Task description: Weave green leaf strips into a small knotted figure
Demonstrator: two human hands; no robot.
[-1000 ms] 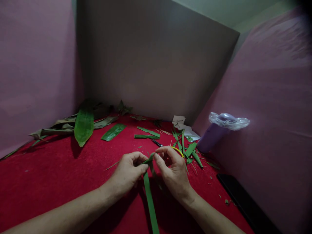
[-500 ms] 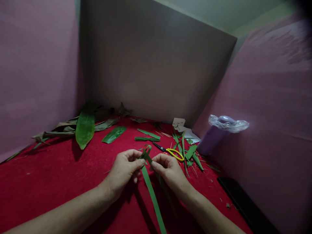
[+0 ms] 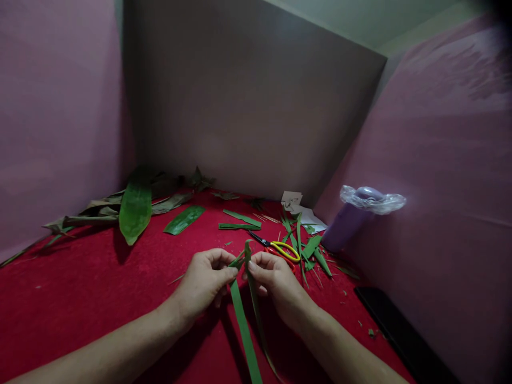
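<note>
Between thumb and fingers, my left hand (image 3: 208, 277) pinches a green leaf strip (image 3: 244, 330) whose long flat end hangs down toward me. My right hand (image 3: 274, 274) is closed on a second, narrower leaf strip (image 3: 257, 309); its top curls over above the thumb and its tail trails down. The two strips come close together between my fingertips, where I cannot tell exactly how they cross. Just beyond my right hand lie scissors with black blades and yellow handles (image 3: 286, 250), with a red-handled tool (image 3: 282, 253) partly under them.
Cut leaf pieces (image 3: 312, 248) and thin sticks lie right of the scissors. A purple bottle (image 3: 346, 226) with plastic wrap stands by the right wall, near white paper (image 3: 310, 218). A black flat object (image 3: 400, 325) is at right. Broad leaves (image 3: 136, 208) lie at the back left.
The narrow strip that lay crossed in a loop over the other now stands upright in my right hand, pulled apart from the left. The view has shifted slightly.
</note>
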